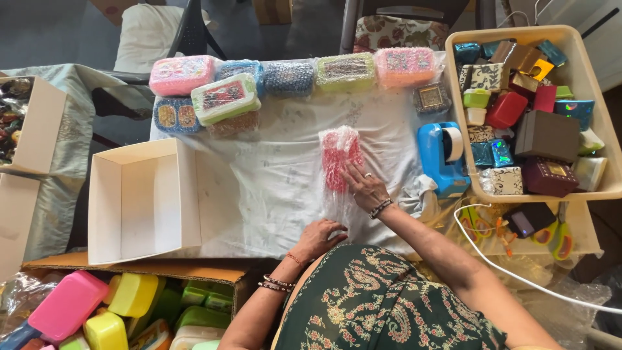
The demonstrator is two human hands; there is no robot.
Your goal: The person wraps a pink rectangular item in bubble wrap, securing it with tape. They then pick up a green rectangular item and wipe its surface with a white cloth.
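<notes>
Your right hand (365, 188) lies flat on a red box wrapped in bubble wrap (338, 157), fingers spread and pressing down on its near end; the grip is open, palm against the plastic, closed on nothing. The wrapped box sits near the middle of the table (272, 188), on the white cloth that covers it, with a loose tail of clear wrap trailing toward you. Your left hand (319, 236) rests at the near edge of the table, fingers loosely curled down onto that loose tail of wrap, just beside your body; its grip is also open, holding nothing.

Just right of the wrapped box stands a blue tape dispenser (440, 157). Beyond it, at the right end of the table, a cream plastic tray (586, 71) holds many small gift boxes in red, brown, teal and patterned finishes. Along the far edge of the table lies a row of already wrapped boxes (291, 76), pink, green, blue and orange under bubble wrap, two of them stacked at the left. To the left of your hands an open white carton (139, 201) stands on its side. Near left, below the table, a cardboard box (129, 269) holds bright plastic containers (97, 308) in pink, yellow and green. Scissors (560, 240) lie near right, beside a white cable.
</notes>
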